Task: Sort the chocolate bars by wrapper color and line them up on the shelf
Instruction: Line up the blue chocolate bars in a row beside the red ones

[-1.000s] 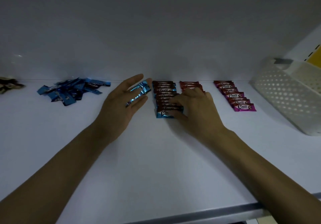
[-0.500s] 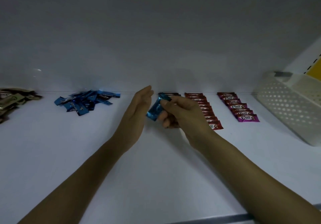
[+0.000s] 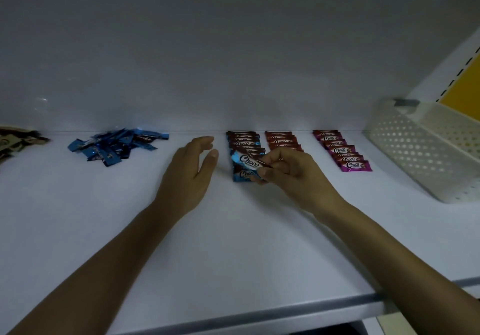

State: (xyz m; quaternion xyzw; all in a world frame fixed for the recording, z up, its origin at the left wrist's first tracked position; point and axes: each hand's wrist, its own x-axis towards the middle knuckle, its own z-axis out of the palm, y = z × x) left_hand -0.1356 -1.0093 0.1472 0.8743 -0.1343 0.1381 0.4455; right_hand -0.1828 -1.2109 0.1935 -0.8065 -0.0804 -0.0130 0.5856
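- right hand (image 3: pixel 291 176) is pinching one blue foil-wrapped Choco chocolate bar (image 3: pixel 245 161) by its right end, thumb and fingertips curled onto the wrapper. The bar is tilted and sits over the near end of the blue row, logo facing up
- left hand (image 3: pixel 189 171) has nothing in it. The fingers are loose and slightly apart, the palm faces right, and it's just left of the blue row; can't tell if its edge is actually resting on the shelf
- the lined-up row of blue-wrapped bars (image 3: pixel 242 142) runs from the back wall towards the near side, bars overlapping each other
- just right of that is a row of red-wrapped bars (image 3: pixel 283 139), its near end hidden behind the right hand
- further right, well apart, is a row of magenta-wrapped bars (image 3: pixel 342 152), also overlapped and neat
- off to the left, against the back wall, is a messy loose pile of blue-wrapped bars (image 3: pixel 117 146)
- at the far left edge there's a heap of brownish wrappers (image 3: pixel 15 139), too dark to read
- everything sits on the flat white shelf (image 3: pixel 233 243)
- a white perforated plastic basket (image 3: pixel 415 152) stands at the right end, angled; can't see what's inside
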